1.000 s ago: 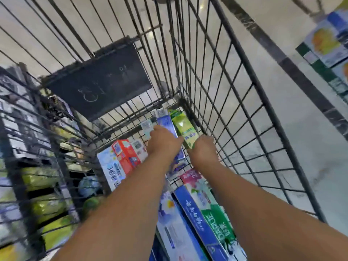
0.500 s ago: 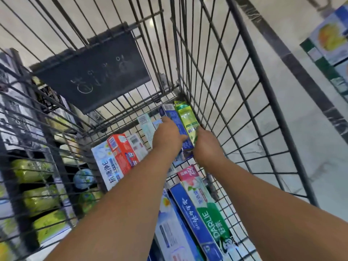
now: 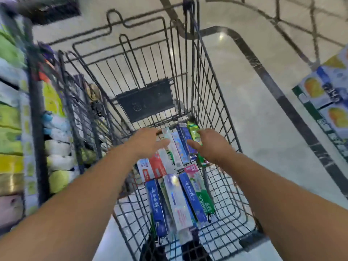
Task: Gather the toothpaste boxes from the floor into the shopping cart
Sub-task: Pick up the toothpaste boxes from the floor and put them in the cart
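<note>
L hand [image 3: 148, 143] & R hand [image 3: 210, 146]: both over far end of shopping cart [image 3: 216, 102], fingers spread, holding nothing, apparently no contact w/ boxes. Far toothpaste boxes [image 3: 179, 146] lie between hands, long axes running near-far; green box [image 3: 194, 133] just beside R fingers. Near row [image 3: 180, 200] closer to body. No boxes visible on floor [image 3: 254, 102] in view.

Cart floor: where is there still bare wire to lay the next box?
Bare wire shows on the cart floor right of the green box, up to the right wall, and left of the blue box. The far right corner is crowded: boxes packed side by side between the left hand and right hand.
</note>
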Tool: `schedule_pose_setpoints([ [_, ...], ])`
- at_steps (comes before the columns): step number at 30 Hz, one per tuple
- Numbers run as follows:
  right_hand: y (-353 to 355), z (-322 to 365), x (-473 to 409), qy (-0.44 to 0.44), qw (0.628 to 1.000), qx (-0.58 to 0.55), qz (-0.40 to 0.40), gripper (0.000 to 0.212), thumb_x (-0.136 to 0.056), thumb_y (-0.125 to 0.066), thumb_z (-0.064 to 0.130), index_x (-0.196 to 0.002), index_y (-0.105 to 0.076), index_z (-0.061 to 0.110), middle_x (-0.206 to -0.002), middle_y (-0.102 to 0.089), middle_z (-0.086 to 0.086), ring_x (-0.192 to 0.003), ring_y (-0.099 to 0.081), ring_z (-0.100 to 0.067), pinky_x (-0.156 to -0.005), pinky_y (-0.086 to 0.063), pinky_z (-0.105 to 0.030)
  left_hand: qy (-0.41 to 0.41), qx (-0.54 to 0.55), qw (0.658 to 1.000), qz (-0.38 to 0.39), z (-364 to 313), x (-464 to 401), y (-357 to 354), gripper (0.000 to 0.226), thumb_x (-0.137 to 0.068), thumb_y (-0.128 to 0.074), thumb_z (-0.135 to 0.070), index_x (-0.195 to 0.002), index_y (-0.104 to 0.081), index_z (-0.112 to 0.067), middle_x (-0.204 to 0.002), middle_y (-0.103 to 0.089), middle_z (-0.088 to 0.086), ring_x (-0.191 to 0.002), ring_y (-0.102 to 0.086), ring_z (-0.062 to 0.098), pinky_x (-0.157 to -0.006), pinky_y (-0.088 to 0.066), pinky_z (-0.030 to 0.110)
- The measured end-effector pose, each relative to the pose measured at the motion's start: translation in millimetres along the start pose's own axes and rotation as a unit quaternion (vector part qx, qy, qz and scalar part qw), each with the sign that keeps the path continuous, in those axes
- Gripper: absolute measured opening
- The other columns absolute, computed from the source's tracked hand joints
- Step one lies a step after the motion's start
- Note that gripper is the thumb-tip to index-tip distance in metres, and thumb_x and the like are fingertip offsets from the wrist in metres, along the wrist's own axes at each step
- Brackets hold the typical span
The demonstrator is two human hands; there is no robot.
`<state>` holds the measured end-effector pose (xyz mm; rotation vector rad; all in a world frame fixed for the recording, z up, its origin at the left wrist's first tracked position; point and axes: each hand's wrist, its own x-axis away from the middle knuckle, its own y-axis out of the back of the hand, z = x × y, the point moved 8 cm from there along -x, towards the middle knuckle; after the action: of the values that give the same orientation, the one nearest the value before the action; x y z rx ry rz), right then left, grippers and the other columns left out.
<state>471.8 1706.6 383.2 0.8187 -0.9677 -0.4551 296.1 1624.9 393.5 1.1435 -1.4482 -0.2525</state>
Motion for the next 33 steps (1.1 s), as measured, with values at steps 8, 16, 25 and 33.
schedule_pose_setpoints([
  [8,108,71,116,0.104,0.985,0.128,-0.045,0.085,-0.088,-0.037,0.074,-0.152,-0.027,0.018,-0.151,-0.038,-0.013,-0.137,-0.037,-0.03,-0.11,-0.034,-0.043,0.033,-0.009,0.999,-0.033,8,178,85,0.093,-0.085,-0.035,-0.074,-0.156,-0.016,-0.016,-0.161,-0.02,0.007,-0.145,-0.024,0.027,-0.116,-0.023,0.04],
  [16,126,135,207,0.167,0.962,0.195,-0.094,0.087,-0.088,-0.035,0.074,-0.151,-0.029,0.015,-0.154,-0.035,-0.011,-0.141,-0.033,-0.028,-0.114,-0.03,-0.042,0.046,-0.018,0.996,-0.069,25,308,90,0.094,-0.086,-0.03,-0.074,-0.156,-0.011,-0.016,-0.163,-0.01,0.006,-0.149,-0.012,0.024,-0.117,-0.017,0.041],
  [25,46,264,321,0.272,0.928,0.242,-0.079,0.089,-0.086,-0.031,0.076,-0.154,-0.023,0.02,-0.16,-0.022,-0.007,-0.146,-0.023,-0.027,-0.118,-0.021,-0.047,0.099,0.052,0.984,-0.136,120,487,10,0.107,-0.072,-0.025,-0.088,-0.152,-0.026,-0.017,-0.16,-0.023,0.005,-0.145,-0.025,0.024,-0.115,-0.028,0.043],
  [33,-81,435,460,0.428,0.852,0.299,-0.045,0.097,-0.08,-0.019,0.081,-0.153,-0.024,0.018,-0.158,-0.026,-0.009,-0.143,-0.027,-0.03,-0.115,-0.025,-0.045,0.242,0.128,0.937,-0.217,259,706,-90,0.095,-0.079,-0.036,-0.084,-0.147,-0.037,-0.018,-0.147,-0.042,0.006,-0.135,-0.04,0.026,-0.107,-0.037,0.04],
])
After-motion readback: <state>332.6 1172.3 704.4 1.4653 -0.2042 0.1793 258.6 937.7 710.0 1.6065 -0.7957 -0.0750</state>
